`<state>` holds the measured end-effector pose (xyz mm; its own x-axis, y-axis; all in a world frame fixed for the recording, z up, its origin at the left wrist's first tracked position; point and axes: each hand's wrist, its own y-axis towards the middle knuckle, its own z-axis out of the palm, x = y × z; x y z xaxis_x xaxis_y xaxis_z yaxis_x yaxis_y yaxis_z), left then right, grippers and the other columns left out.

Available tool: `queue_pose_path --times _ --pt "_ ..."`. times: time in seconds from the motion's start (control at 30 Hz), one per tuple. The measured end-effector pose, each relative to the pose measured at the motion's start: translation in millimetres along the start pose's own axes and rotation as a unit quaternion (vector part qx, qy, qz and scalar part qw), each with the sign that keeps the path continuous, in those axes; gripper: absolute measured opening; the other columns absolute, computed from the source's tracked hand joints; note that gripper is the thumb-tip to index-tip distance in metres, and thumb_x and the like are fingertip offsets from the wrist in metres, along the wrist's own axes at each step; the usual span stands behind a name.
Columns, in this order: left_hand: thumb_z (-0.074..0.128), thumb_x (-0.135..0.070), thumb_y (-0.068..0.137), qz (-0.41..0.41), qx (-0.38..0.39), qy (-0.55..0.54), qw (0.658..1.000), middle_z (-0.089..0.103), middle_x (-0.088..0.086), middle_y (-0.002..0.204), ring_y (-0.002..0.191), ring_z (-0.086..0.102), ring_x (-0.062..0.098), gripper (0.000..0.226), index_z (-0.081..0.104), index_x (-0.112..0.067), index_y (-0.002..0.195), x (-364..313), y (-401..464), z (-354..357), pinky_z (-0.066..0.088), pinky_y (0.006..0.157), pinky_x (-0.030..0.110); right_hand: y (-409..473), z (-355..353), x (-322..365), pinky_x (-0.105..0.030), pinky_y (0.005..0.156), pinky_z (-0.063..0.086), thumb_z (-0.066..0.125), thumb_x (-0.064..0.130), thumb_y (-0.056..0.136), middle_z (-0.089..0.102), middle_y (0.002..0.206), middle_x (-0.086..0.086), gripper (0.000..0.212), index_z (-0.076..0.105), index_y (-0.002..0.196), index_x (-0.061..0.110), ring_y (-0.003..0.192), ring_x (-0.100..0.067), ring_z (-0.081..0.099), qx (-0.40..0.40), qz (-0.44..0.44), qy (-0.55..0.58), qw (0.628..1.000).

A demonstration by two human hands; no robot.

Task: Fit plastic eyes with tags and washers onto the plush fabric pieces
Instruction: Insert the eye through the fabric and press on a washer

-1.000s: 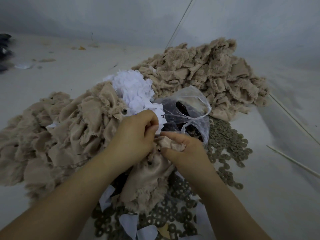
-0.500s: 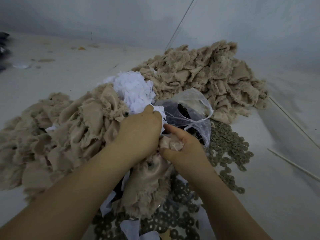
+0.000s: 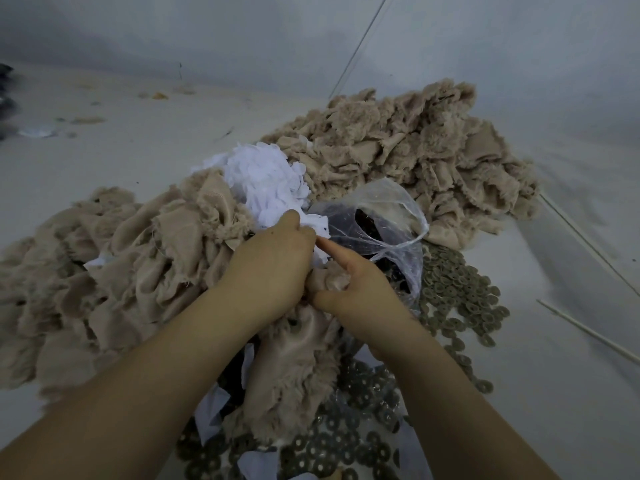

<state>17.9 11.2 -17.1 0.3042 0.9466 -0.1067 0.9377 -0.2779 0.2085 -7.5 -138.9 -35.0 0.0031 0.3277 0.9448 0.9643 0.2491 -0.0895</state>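
Both hands, the left hand (image 3: pixel 268 268) and right hand (image 3: pixel 360 292), have closed together, fingers pinching the beige plush fabric piece (image 3: pixel 327 282), probably seating an eye.

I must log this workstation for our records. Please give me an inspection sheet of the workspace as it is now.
Surface: pale table, a few scraps at its far left.
Job's things: beige plush piece held by both hands; plush heaps left and far right; white tags; round washers; clear bag with dark parts, probably eyes.
Clutter: thin sticks at right.
Grippers: left hand and right hand grip the plush piece.
Cables: thin line on the wall.
Surroundings: plain grey wall.
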Motion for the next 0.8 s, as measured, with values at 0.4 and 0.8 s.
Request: queue_pose_path --times 0.4,0.8 --pt "0.046 -0.01 0.09 -0.003 0.009 0.116 0.993 0.036 0.003 0.097 0.059 0.03 0.012 0.022 0.043 -0.015 0.111 4 0 2 0.021 0.046 0.029 1 -1 5 -0.032 0.077 0.058 0.067 0.003 0.087 0.052 0.135 -0.026 0.079 0.038 0.149 0.041 0.094 -0.035 0.063 -0.004 0.015 -0.017 1.0" --pt "0.046 -0.008 0.09 0.041 0.021 0.11 0.993 0.043 0.005 0.107 0.077 0.039 0.018 0.032 0.046 -0.012 0.121 8 5 11 0.035 0.054 0.034 -1 -1 8 -0.036 0.076 0.054 0.067 0.002 0.088 0.049 0.137 -0.025 0.081 0.034 0.151 0.04 0.084 -0.033 0.061 -0.005 0.023 -0.024 0.999"
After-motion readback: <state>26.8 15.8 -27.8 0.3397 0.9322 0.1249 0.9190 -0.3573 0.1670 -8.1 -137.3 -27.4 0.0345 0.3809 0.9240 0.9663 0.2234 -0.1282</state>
